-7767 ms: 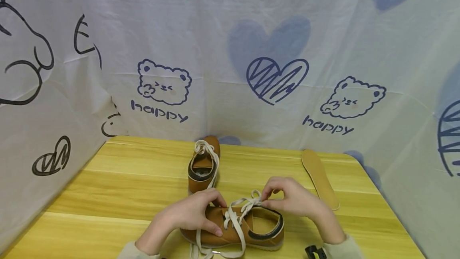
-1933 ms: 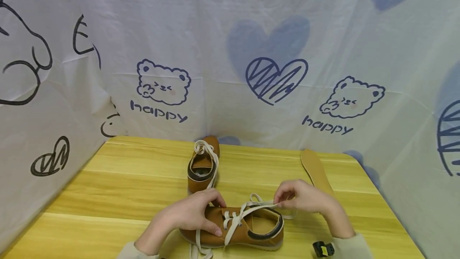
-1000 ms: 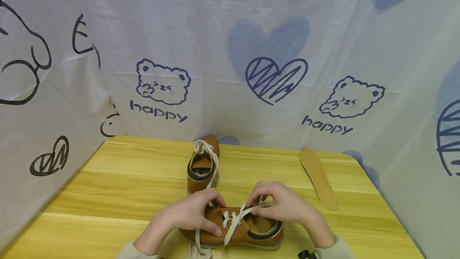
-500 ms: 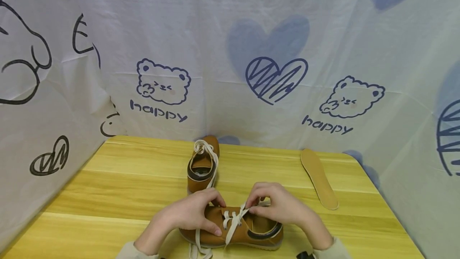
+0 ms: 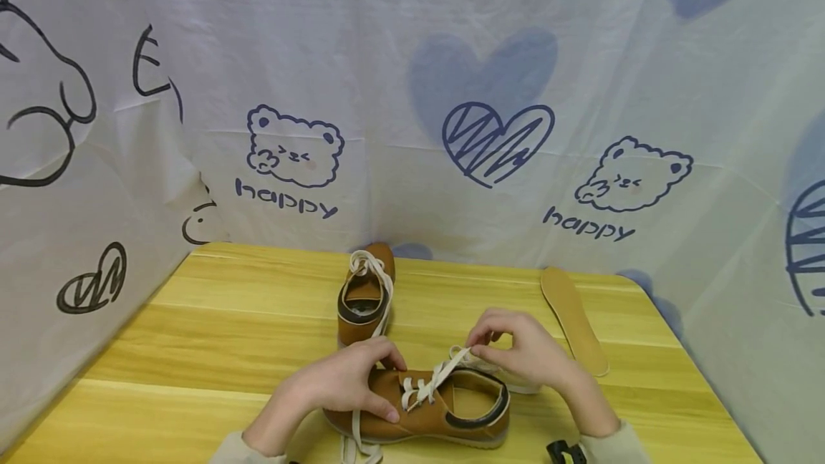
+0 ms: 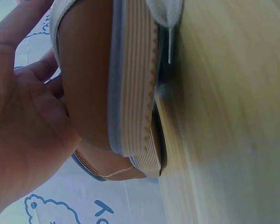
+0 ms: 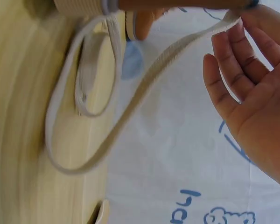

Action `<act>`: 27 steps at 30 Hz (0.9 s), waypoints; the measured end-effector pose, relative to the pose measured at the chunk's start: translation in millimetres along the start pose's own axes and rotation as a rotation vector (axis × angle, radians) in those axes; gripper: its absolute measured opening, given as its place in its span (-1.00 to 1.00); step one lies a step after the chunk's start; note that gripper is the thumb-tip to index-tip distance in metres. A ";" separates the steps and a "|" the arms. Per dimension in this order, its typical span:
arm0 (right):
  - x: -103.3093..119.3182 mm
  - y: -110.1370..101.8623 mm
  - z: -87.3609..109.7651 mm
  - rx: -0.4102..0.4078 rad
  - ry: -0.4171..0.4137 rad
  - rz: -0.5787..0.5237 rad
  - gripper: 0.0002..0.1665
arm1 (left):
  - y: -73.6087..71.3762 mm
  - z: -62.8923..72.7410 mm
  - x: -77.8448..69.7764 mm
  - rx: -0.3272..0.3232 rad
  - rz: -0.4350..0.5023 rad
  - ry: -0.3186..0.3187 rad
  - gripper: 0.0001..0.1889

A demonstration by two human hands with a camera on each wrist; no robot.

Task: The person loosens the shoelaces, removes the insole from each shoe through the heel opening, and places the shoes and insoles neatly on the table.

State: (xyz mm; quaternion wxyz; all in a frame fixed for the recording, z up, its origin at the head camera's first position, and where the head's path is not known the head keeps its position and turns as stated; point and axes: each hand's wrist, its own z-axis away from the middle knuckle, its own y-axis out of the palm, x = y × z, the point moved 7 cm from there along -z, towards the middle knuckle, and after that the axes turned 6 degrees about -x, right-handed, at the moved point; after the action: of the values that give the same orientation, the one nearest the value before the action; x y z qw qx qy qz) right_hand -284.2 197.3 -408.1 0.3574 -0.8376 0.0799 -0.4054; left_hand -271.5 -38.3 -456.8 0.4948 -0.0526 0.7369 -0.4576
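A brown lace-up shoe [image 5: 425, 424] lies sideways near the table's front, toe to the left. My left hand [image 5: 344, 378] grips its toe, thumb on the near side and fingers over the far side; the left wrist view shows the palm against the shoe's toe [image 6: 88, 84]. Above the opening, my right hand [image 5: 525, 349] pinches a flat white shoelace [image 5: 445, 371] between thumb and fingertips. In the right wrist view, the lace [image 7: 135, 93] loops down from the fingers to the table. Another lace end hangs over the toe side.
A matching brown shoe [image 5: 354, 331] with loose white laces stands behind, toe toward the back. A tan insole [image 5: 573, 321] lies at the right of the wooden table [image 5: 225, 321]. Printed white cloth [image 5: 399, 185] hangs behind.
My right hand has moved up and right, drawing the lace back from the shoe's near side. Earlier, a long strand draped over that side. The left hand stays on the toe.
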 end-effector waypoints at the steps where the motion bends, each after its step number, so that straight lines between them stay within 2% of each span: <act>1: -1.2 -3.4 0.5 -0.017 0.003 0.007 -0.85 | -0.1 -0.2 -0.3 0.000 0.000 0.001 -0.44; 10: -17.0 -37.6 8.0 -0.200 0.053 0.069 -0.83 | -0.2 -0.4 -2.7 0.000 0.004 0.009 -0.44; 15: -30.5 -54.4 13.8 -0.273 0.142 0.157 -0.85 | 0.2 -0.7 -1.9 0.002 0.003 0.008 -0.44; 21: -44.2 -62.6 19.3 -0.236 0.247 0.247 -0.93 | 0.6 -0.2 0.8 0.003 0.001 0.007 -0.44; 27: -58.2 -55.6 22.1 -0.101 0.280 0.291 -0.91 | 0.9 0.5 2.7 0.005 0.008 -0.004 -0.44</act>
State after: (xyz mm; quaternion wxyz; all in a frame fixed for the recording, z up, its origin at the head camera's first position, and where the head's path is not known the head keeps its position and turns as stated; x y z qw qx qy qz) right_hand -315.0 274.5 -416.6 0.3552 -0.7695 0.2693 -0.4573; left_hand -272.1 -39.5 -459.4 0.4984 -0.0494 0.7350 -0.4571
